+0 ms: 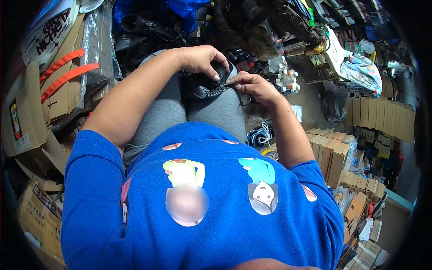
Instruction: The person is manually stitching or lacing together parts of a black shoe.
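Observation:
A black leather shoe (pixel 207 92) lies across my lap, on the thigh of my grey trousers (pixel 164 114). Along its edge runs a row of eyelets or stitching. My left hand (pixel 206 62) grips the upper part of the shoe, thumb on the near side and fingers curled over the far side. At the shoe's right edge, the fingers of my right hand (pixel 255 87) are pinched together on a thin black lace. A dark loop hangs below that hand. The inside of the shoe is mostly hidden.
Dark shoes (pixel 139 27) are heaped beyond my knees. White-capped bottles (pixel 285 78) stand on the right. Cardboard boxes (pixel 333 153) are stacked at the right, and an open carton (pixel 27 108) is on the left. A blue shoe with white laces (pixel 261 135) rests beside my right thigh.

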`<state>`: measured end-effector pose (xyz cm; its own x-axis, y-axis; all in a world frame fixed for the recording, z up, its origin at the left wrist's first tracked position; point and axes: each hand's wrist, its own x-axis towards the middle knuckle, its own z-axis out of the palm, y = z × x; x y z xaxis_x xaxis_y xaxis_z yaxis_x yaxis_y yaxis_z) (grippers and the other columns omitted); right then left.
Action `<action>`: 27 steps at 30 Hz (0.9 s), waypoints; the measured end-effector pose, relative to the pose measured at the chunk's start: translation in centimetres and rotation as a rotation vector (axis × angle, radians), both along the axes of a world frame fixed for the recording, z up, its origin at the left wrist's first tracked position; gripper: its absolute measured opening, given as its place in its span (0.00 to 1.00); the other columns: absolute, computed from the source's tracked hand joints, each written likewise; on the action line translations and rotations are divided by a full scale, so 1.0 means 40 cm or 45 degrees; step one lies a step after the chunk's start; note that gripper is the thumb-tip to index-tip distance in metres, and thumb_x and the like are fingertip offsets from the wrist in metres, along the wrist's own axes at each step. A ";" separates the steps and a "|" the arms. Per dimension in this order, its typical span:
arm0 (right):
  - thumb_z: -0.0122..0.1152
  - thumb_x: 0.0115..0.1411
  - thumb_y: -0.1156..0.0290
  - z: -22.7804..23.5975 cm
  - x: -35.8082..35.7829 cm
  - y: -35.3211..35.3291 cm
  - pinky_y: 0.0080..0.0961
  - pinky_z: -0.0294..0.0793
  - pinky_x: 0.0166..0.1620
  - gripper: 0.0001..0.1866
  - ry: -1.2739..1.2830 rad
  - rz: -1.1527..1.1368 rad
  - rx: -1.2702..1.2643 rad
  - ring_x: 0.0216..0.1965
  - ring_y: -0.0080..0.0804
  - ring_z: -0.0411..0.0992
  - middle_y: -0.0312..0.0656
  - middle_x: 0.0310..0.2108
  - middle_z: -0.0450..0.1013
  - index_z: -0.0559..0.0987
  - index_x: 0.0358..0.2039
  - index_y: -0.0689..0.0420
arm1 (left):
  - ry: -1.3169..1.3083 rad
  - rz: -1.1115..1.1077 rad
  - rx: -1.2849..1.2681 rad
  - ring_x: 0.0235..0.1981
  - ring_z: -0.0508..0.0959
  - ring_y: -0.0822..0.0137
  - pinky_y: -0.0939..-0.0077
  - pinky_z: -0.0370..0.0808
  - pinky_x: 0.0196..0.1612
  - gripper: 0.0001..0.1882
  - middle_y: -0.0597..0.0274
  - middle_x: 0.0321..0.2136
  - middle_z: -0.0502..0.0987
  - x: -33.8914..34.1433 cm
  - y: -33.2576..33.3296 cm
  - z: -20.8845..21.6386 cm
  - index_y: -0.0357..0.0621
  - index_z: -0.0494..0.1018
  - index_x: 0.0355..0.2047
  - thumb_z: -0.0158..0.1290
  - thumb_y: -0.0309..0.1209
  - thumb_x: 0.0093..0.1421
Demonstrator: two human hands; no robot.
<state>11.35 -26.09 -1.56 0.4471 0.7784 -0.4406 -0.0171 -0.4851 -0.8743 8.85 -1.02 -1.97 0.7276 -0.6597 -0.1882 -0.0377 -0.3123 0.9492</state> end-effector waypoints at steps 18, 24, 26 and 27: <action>0.56 0.57 0.76 -0.006 -0.020 0.010 0.20 0.61 0.53 0.11 0.067 -0.064 0.079 0.45 0.22 0.67 0.33 0.40 0.72 0.79 0.41 0.59 | -0.077 0.067 -0.028 0.38 0.75 0.73 0.75 0.71 0.46 0.19 0.64 0.35 0.78 -0.019 -0.005 -0.021 0.38 0.74 0.43 0.60 0.22 0.47; 0.61 0.53 0.75 0.044 -0.102 0.043 0.21 0.68 0.41 0.13 -0.520 -0.127 0.029 0.34 0.20 0.68 0.34 0.28 0.69 0.80 0.41 0.53 | -0.469 0.262 0.306 0.42 0.75 0.60 0.69 0.71 0.48 0.24 0.55 0.38 0.76 -0.065 0.018 0.025 0.44 0.73 0.46 0.62 0.30 0.47; 0.61 0.55 0.74 0.067 -0.107 0.044 0.16 0.64 0.36 0.15 -0.632 -0.114 -0.026 0.30 0.16 0.62 0.28 0.28 0.65 0.78 0.44 0.55 | -0.598 0.312 0.649 0.48 0.72 0.53 0.64 0.69 0.50 0.34 0.51 0.45 0.71 -0.094 0.052 0.038 0.48 0.66 0.55 0.63 0.35 0.46; 0.62 0.55 0.71 0.073 -0.103 0.050 0.16 0.64 0.33 0.19 -0.441 -0.219 0.001 0.30 0.16 0.62 0.29 0.27 0.64 0.74 0.49 0.52 | -0.554 0.310 0.848 0.47 0.72 0.52 0.64 0.69 0.51 0.29 0.50 0.46 0.70 -0.112 0.071 0.039 0.47 0.69 0.52 0.61 0.33 0.47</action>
<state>7.25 -24.08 1.37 0.6936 0.6792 -0.2399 0.1984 -0.5003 -0.8428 4.39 1.82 -0.42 0.9335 -0.3245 -0.1523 -0.2176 -0.8506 0.4788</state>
